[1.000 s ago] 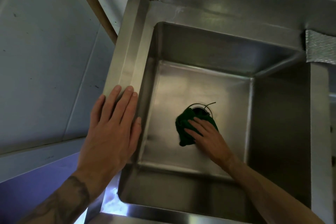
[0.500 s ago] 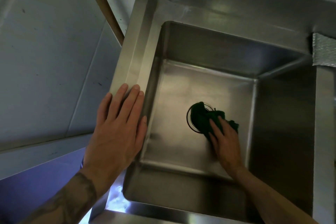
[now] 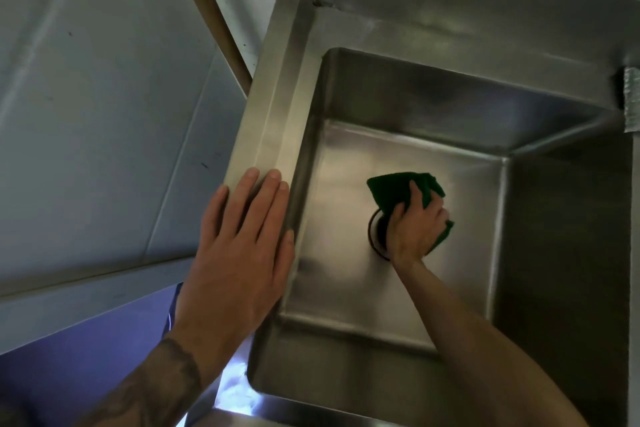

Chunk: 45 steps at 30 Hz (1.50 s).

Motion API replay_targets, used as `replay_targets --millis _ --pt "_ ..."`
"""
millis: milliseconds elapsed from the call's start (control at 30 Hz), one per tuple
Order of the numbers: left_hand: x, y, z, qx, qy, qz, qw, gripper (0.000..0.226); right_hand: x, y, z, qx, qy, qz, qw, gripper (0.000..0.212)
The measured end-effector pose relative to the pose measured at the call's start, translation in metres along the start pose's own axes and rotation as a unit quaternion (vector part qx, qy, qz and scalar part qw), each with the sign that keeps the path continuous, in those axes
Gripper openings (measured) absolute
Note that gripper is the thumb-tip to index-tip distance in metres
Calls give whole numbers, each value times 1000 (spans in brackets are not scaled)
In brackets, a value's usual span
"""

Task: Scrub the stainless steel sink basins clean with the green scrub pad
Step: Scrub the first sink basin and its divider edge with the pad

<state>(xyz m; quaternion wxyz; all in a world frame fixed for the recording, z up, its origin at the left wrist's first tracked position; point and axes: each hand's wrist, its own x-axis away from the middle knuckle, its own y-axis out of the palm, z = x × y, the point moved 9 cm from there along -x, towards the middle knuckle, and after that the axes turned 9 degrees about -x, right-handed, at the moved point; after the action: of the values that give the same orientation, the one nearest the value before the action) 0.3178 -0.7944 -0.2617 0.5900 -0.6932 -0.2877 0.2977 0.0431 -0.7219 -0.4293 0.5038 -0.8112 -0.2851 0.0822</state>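
Sink basin: One stainless steel sink basin (image 3: 339,288) fills the right of the view. It is deep and square-cornered, and its floor shows a dull, streaked sheen.
Green scrub pad: The green scrub pad (image 3: 391,189) sits on the basin floor near the middle, bunched rather than flat. Its far end sticks out past your fingers, and a smaller corner shows at the right side of the hand.
Right hand: Your right hand (image 3: 417,230) reaches down into the basin and clasps the pad. The fingers curl over it, knuckles up, and press it to the floor.
Drain: The round drain (image 3: 375,236) lies at the left of that hand, and the hand covers its right part.
Left hand: Your left hand (image 3: 242,253) lies palm down on the rim (image 3: 273,107) at the basin's left side. The fingers are straight, close together and point away from you, grasping nothing. The thumb runs along the rim's inner edge.
Left forearm: A dark tattoo (image 3: 162,378) shows just behind the wrist.
Surroundings: A grey wall panel (image 3: 104,80) stands left of the sink. A brown wooden strip (image 3: 211,21) runs diagonally beside it. A crinkled silvery piece (image 3: 632,97) shows at the right edge.
Not determined: You cannot tell from this view whether the basin floor is wet.
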Motion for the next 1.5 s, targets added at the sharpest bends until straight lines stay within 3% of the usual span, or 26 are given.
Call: replay_targets --millis 100,267,367,567,733,933,1033,1100,1200,1333,1500 --pt "0 1 0 5 1 -5 1000 59 -3 15 -18 -3 -18 -28 999 46" --pt "1 -1 -1 14 -3 -6 1000 58 15 44 -67 -58 -141 -151 977 48" --pt "-1 -7 -4 36 -17 9 999 54 26 44 -67 -3 -194 -141 971 54" --pt "-3 -6 -10 44 9 18 999 54 12 46 -63 -53 -46 -57 996 45" --pt "-2 0 -15 68 3 25 997 53 -6 70 -122 -148 -9 -85 985 46" --pt "-2 -2 -15 80 7 29 996 51 -18 90 -155 -369 84 -160 912 41" --pt "-1 -2 -16 81 5 21 996 51 -15 81 -156 -509 143 -179 830 36" --pt "-2 0 -16 81 9 15 997 52 -11 65 -166 -549 125 -155 811 30" --pt "-2 4 -16 77 11 9 997 52 -5 61 -177 -554 100 -124 817 24" --pt "-1 5 -16 66 13 5 998 53 1 70 -182 -554 173 -152 800 36" --pt "-2 2 -15 64 17 5 998 55 3 34 -196 -571 82 -84 812 28"
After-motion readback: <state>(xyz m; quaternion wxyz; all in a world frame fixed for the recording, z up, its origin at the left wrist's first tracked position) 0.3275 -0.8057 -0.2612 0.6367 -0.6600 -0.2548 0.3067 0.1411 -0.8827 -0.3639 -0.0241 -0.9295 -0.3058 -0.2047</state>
